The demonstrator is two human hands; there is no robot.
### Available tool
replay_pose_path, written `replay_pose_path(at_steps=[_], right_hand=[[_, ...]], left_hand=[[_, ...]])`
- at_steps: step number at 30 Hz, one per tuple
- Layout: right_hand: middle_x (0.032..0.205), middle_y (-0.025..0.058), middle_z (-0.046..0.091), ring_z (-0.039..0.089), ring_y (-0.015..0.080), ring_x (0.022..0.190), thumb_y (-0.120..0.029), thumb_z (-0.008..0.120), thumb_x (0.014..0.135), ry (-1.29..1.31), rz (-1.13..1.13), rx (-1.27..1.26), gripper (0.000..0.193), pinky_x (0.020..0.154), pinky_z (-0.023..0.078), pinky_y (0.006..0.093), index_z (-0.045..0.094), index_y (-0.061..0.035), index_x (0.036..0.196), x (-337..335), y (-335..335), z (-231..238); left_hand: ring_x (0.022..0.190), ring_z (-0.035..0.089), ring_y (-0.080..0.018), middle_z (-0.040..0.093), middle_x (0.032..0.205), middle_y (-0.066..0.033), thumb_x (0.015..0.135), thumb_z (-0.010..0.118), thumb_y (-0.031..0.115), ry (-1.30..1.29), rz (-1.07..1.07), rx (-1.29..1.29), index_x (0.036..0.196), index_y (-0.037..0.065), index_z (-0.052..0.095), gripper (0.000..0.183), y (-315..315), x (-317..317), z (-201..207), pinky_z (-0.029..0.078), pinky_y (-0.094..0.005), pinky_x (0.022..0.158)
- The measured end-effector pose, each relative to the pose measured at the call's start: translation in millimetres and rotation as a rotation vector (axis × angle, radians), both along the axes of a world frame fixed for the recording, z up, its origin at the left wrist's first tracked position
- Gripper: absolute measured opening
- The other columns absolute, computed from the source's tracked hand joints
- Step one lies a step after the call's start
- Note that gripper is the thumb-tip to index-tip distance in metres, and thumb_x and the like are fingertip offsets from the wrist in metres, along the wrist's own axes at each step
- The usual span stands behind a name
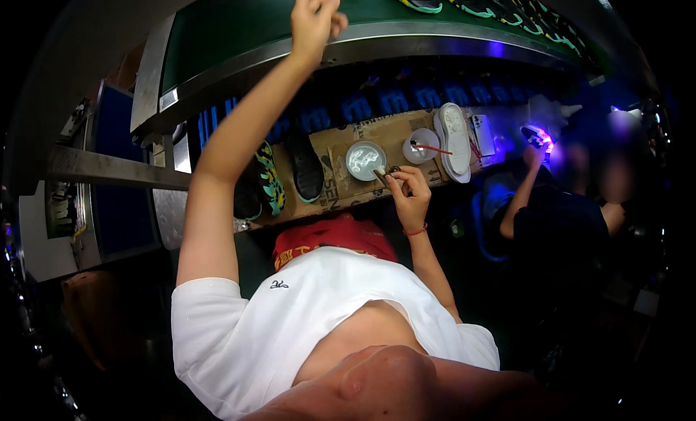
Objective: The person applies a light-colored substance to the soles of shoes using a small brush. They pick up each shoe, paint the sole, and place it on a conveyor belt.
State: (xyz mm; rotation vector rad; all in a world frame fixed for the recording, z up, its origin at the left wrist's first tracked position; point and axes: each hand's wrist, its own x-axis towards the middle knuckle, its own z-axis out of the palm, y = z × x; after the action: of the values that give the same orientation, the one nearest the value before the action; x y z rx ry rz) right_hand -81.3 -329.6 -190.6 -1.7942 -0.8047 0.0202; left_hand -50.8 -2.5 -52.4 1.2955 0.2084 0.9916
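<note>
My left hand (317, 21) is stretched out over the green conveyor belt (239, 29), its fingers loosely bent and apart with nothing visible in them. Close to my body, my right hand (410, 196) pinches a small brush (382, 176) with a pale tip. That tip is beside the near rim of a round bowl (365, 158) of whitish liquid. A clear plastic cup (418, 155) with a red stick (433, 149) in it stands right of the bowl. Left of the bowl are a black sole-shaped piece (307, 171) and a black, yellow and green patterned shoe piece (270, 178).
Cardboard (337, 142) covers the bench under these things. A white shoe sole (455, 142) and a phone (482, 134) lie at the right. Patterned shoes (482, 4) line the belt's far right. Metal framing (109, 168) juts in at left. Another person (558, 211) works at right under violet light.
</note>
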Motion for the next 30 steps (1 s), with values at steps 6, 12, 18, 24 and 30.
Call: replay_pose_path(at_steps=[6, 12, 18, 24, 30], right_hand=[[0.09, 0.0104, 0.062, 0.059, 0.027, 0.082, -0.01, 0.073, 0.075, -0.017, 0.092, -0.128, 0.011, 0.072, 0.045, 0.0348, 0.067, -0.0044, 0.082, -10.0, 9.2, -39.2], [0.088, 0.0059, 0.064, 0.052, 0.02, 0.062, -0.017, 0.073, 0.076, -0.186, 0.143, -0.202, 0.012, 0.061, 0.04, 0.0329, 0.068, -0.0074, 0.082, 17.2, 25.4, -89.4], [0.086, 0.0074, 0.064, 0.059, 0.0268, 0.08, -0.022, 0.071, 0.077, -0.194, 0.2, -0.29, 0.013, 0.069, 0.04, 0.0379, 0.067, -0.0098, 0.078, 32.9, 50.5, -104.1], [0.086, 0.006, 0.063, 0.06, 0.0266, 0.084, -0.022, 0.07, 0.077, -0.184, 0.212, -0.293, 0.012, 0.071, 0.04, 0.0382, 0.066, -0.0109, 0.077, 35.5, 51.9, -112.3], [0.089, 0.0065, 0.063, 0.06, 0.026, 0.082, -0.02, 0.071, 0.077, -0.282, 0.225, -0.333, 0.012, 0.07, 0.039, 0.0376, 0.068, -0.0096, 0.08, 35.4, 54.0, -112.7]], left_hand=[[0.078, 0.05, -0.0146, 0.052, 0.107, -0.0086, 0.079, 0.068, 0.002, 0.487, 0.402, 0.626, 0.124, 0.005, 0.045, 0.051, -64.9, -196.9, -173.8, 0.045, -0.0264, 0.064], [0.089, 0.06, -0.0331, 0.058, 0.096, -0.0158, 0.08, 0.071, 0.035, 1.189, 0.539, 0.5, 0.113, 0.0, 0.052, 0.052, -57.9, -310.7, -238.9, 0.049, -0.04, 0.075], [0.087, 0.063, -0.035, 0.065, 0.097, -0.0154, 0.088, 0.058, 0.042, 1.289, 0.35, 0.454, 0.113, 0.002, 0.059, 0.047, -81.7, -284.1, -253.8, 0.05, -0.0445, 0.075], [0.121, 0.037, -0.0404, 0.042, 0.13, -0.0212, 0.076, 0.071, 0.019, 1.13, 0.704, 0.778, 0.128, 0.001, 0.044, 0.061, -68.3, -294.9, -245.2, 0.034, -0.0469, 0.101], [0.114, 0.043, -0.0391, 0.047, 0.118, -0.0202, 0.075, 0.074, 0.021, 1.694, 0.777, 0.606, 0.12, -0.002, 0.045, 0.058, -40.1, -369.5, -267.5, 0.044, -0.0469, 0.089]])
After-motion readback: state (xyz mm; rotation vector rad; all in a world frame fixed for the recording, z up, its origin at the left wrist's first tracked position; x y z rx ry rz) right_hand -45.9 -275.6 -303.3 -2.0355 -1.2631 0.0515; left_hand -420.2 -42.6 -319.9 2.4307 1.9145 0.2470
